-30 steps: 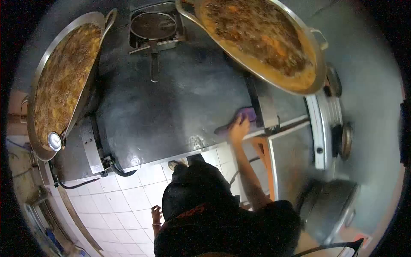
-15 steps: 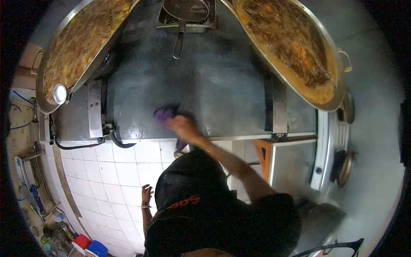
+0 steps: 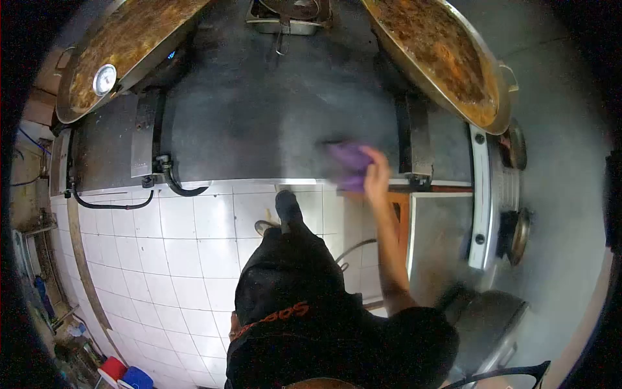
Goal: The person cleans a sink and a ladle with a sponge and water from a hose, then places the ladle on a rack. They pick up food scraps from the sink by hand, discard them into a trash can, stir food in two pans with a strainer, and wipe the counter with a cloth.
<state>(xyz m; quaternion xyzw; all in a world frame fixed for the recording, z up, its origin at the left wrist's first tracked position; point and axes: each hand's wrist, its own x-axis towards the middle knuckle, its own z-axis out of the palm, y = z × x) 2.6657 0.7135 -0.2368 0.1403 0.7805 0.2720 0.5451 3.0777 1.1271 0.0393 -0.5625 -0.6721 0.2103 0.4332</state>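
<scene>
My right hand is closed on a purple cloth, which is blurred by motion. Cloth and hand are over the grey metal counter, near its front edge and just left of the right-hand burner bracket. One end of the cloth hangs at the counter's edge. Only a sliver of my left hand or forearm shows beside my dark clothing, and its fingers are hidden.
Large pans of bubbling brown food stand at the back left and back right. A dial thermometer sits at the left pan's rim. A strainer over a metal tray lies at the back. Black hoses run along the front edge.
My right hand has swept the purple cloth to the right across the counter. My left hand has dropped from plain sight to mostly hidden beside my body. The camera view has shifted.
</scene>
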